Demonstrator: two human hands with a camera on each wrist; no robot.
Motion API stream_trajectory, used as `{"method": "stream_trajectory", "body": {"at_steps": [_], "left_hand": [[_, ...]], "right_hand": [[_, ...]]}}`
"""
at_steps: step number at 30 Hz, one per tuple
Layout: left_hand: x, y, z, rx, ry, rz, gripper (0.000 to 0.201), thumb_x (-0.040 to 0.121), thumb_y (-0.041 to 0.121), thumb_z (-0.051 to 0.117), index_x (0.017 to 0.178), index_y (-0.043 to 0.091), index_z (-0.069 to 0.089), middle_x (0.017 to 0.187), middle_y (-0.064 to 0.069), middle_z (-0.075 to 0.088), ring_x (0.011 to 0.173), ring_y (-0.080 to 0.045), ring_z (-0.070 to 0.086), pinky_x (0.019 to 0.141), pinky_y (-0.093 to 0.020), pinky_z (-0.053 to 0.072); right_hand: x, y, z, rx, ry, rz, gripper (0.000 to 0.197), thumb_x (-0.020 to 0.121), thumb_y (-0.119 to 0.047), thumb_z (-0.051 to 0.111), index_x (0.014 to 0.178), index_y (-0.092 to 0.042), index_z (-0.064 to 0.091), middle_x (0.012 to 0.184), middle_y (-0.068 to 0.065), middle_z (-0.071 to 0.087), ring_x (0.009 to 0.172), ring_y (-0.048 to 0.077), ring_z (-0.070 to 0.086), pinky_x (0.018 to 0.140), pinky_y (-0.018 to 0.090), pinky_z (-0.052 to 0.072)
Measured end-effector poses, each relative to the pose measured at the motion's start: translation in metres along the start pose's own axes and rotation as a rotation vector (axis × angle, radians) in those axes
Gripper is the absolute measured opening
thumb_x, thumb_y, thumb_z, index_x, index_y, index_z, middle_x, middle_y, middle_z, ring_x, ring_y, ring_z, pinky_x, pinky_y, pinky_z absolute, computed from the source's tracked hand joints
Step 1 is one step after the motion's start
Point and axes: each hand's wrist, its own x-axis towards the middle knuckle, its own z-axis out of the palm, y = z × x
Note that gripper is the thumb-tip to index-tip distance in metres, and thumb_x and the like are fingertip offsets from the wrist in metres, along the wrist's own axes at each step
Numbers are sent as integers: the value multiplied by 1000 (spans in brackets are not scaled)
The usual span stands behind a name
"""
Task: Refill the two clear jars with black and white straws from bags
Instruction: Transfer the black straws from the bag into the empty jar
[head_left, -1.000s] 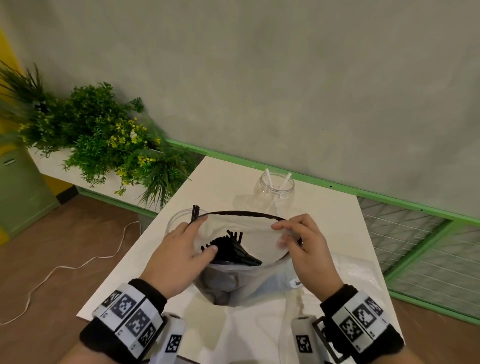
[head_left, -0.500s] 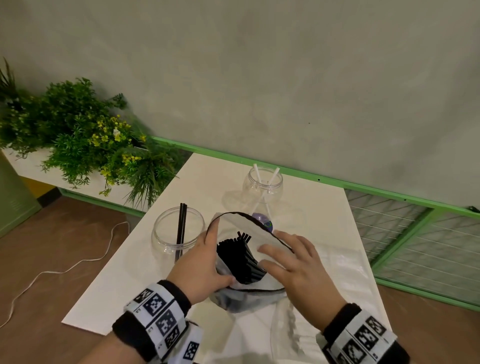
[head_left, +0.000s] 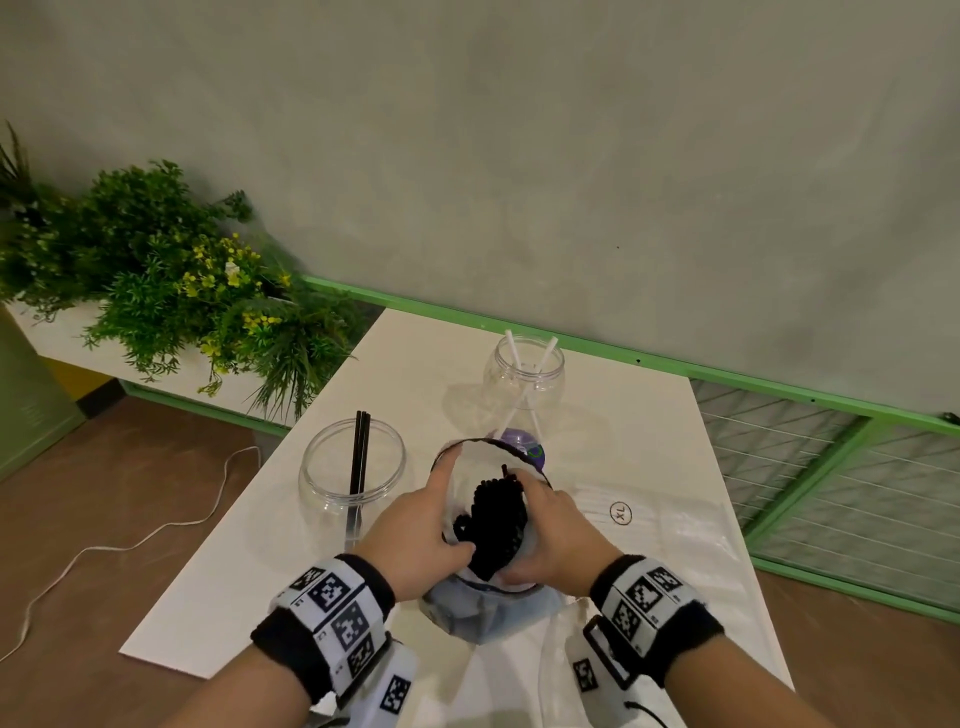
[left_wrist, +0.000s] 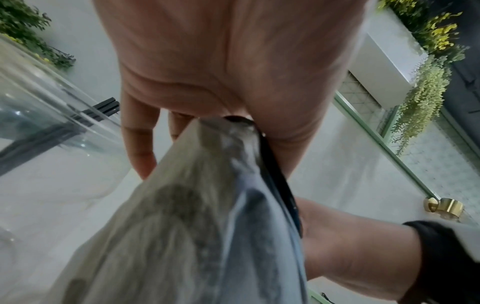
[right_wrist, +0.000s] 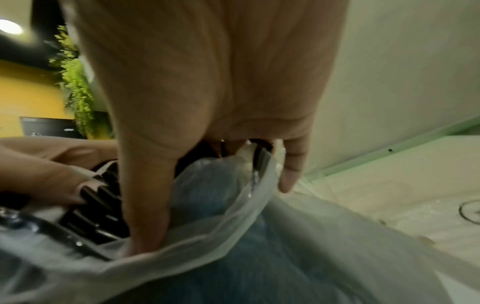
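A clear bag (head_left: 488, 613) of black straws (head_left: 496, 519) stands at the table's middle, held between both hands. My left hand (head_left: 421, 530) grips its left rim, thumb inside against the straws, forefinger lying along the rim. My right hand (head_left: 556, 535) reaches into the mouth and curls round the straw bundle. The left wrist view shows the left hand (left_wrist: 233, 61) pinching the bag (left_wrist: 182, 226). In the right wrist view the right hand (right_wrist: 207, 82) has its thumb beside the straws (right_wrist: 96, 216). A clear jar (head_left: 353, 467) at left holds two black straws. A farther jar (head_left: 524, 379) holds two white straws.
A second clear bag (head_left: 649, 525) marked XL lies flat on the white table (head_left: 260, 571), right of my hands. Green plants (head_left: 171, 280) fill a planter beyond the table's left edge. A green mesh fence (head_left: 831, 467) runs along the right. A white cable (head_left: 130, 540) lies on the floor.
The bag's wide mouth has narrowed. My right hand went from the rim into the bag and closed round the straws. My left thumb pushed further in.
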Motion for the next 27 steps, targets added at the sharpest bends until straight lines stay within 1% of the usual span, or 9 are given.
{"method": "stream_trajectory", "body": {"at_steps": [4,7,10,13,15,18,21,25,27], "left_hand": [[-3,-2,-6,-24,63,14,101,79,23,66,149,38,-4,60,2,56,57,-10,56,54,-23,43],[-11,-9,-18,-157,172,53,92,78,27,68,143,50,7,73,-2,66,66,-14,63,66,-27,53],[-18,-20,-23,-237,166,54,85,79,29,70,141,50,16,96,1,70,85,-17,67,82,-31,54],[-23,-31,-20,-204,103,-2,78,82,31,69,145,36,22,109,11,66,93,0,63,87,-19,49],[-24,-37,-19,-193,69,-21,76,84,34,67,146,34,23,118,12,62,102,3,59,91,-19,46],[-24,-41,-21,-165,9,-23,76,82,46,61,146,37,22,121,11,61,100,-1,61,94,-27,48],[-21,-39,-22,-177,-33,-38,80,75,49,57,146,38,21,119,11,62,102,-5,61,96,-31,47],[-14,-34,-23,-337,-114,-124,85,67,31,58,146,35,25,117,10,59,108,-8,58,101,-28,44],[-10,-33,-19,-371,-143,-188,85,62,31,56,143,37,30,110,5,54,107,-12,56,98,-28,41]], "right_hand": [[1,-8,4,233,72,-118,88,58,-26,80,133,-27,35,112,-5,57,100,11,56,86,28,47],[-4,-14,-1,353,111,-147,85,66,-18,76,136,-33,30,108,-5,58,92,6,58,79,16,44],[-6,-11,4,418,92,-166,78,70,-12,74,134,-32,34,104,-3,63,87,6,60,76,14,45],[-9,-3,16,387,49,-115,72,71,-17,75,130,-37,37,113,-4,61,105,1,56,90,17,43],[-13,3,20,258,60,-105,70,73,-23,75,132,-34,38,119,-13,54,114,5,49,95,19,39],[-19,10,18,-25,125,-146,58,77,-34,69,129,-25,46,122,-16,49,105,12,44,85,19,36],[-22,13,18,-188,141,-215,52,75,-45,59,121,-24,55,129,-10,51,101,19,47,90,29,43],[-26,8,17,96,115,-102,75,76,-42,72,140,-30,34,125,-14,50,111,9,41,96,22,36],[-24,6,20,241,120,-67,89,70,-47,77,143,-30,29,121,-12,50,115,8,43,99,22,35]]}}
